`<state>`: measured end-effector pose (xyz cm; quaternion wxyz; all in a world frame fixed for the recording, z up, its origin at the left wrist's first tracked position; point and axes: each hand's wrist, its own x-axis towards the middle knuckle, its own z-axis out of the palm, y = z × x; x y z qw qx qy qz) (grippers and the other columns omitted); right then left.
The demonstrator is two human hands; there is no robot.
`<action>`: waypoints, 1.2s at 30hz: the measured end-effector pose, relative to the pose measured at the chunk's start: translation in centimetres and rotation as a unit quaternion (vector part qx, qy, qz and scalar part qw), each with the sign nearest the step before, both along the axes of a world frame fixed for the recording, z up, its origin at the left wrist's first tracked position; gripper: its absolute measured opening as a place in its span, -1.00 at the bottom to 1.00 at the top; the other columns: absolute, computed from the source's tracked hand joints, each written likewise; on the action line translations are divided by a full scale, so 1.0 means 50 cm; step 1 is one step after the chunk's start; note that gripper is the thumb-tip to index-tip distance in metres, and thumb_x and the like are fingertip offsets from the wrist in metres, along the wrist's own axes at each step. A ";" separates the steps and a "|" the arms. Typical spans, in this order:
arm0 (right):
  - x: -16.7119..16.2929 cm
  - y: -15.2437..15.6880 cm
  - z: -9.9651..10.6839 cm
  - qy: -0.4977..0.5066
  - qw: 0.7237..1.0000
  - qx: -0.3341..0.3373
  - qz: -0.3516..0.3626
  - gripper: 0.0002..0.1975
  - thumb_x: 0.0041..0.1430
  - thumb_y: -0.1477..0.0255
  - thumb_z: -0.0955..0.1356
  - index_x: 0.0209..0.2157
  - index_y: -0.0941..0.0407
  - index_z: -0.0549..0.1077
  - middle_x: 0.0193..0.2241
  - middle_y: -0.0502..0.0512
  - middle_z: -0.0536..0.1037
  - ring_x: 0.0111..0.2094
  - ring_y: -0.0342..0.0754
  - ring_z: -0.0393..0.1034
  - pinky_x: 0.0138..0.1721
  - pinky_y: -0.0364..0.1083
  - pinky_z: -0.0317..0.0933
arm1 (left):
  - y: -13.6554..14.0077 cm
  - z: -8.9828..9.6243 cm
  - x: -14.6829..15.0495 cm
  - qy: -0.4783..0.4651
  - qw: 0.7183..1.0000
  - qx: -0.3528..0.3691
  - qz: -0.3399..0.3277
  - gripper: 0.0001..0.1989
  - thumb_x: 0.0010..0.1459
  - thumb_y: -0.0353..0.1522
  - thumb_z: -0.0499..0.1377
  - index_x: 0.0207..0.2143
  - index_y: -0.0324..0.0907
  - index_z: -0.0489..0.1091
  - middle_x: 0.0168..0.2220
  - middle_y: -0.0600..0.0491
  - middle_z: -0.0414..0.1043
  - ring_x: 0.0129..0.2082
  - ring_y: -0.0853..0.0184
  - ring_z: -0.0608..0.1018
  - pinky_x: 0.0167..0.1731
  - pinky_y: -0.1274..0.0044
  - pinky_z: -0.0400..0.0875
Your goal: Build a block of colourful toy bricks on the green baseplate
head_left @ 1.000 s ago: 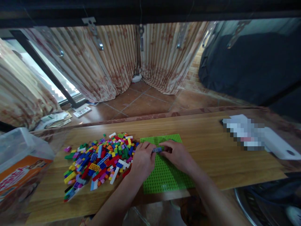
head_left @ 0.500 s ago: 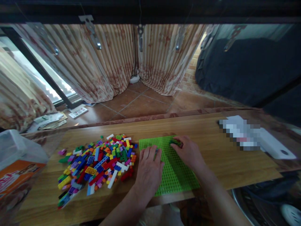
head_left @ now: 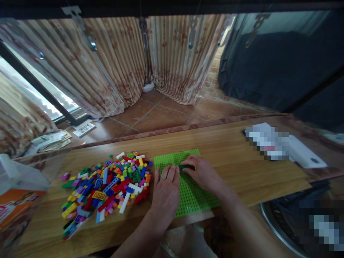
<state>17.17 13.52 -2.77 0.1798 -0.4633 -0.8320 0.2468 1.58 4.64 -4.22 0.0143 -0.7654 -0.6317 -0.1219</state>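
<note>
1. Your right hand (head_left: 202, 172) pinches a dark green toy brick (head_left: 186, 167) between thumb and fingers; the brick is over the far part of the bright green studded baseplate (head_left: 188, 200); you cannot tell from here if it is pushed down onto the bumps.
2. Your left hand (head_left: 166, 191) is palm down over the left side of the baseplate, with its fingers pointing away from you; its fingertips are just beside the left end of the dark green brick; what is under them is hidden, so you cannot tell if they grip anything.
3. The baseplate lies flat on the wooden table (head_left: 223, 139); a big, messy heap of toy bricks (head_left: 110, 188) sits to its left, in many colors; a red brick (head_left: 141, 196) lies near your left hand.
4. A see-through plastic tub (head_left: 24, 175) with an orange label (head_left: 20, 208) stands at the far left.
</note>
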 end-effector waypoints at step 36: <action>0.023 0.024 -0.003 0.092 0.993 -0.072 0.005 -0.79 0.08 0.52 0.36 -0.23 0.09 0.58 -0.29 0.05 0.59 -0.28 -0.09 0.45 -0.17 -0.07 0.30 | 0.006 0.024 0.012 0.007 0.999 -0.042 0.007 -0.54 0.23 -0.56 -0.05 0.15 -0.20 0.31 0.05 -0.12 0.41 0.04 0.10 0.39 0.07 0.09 0.26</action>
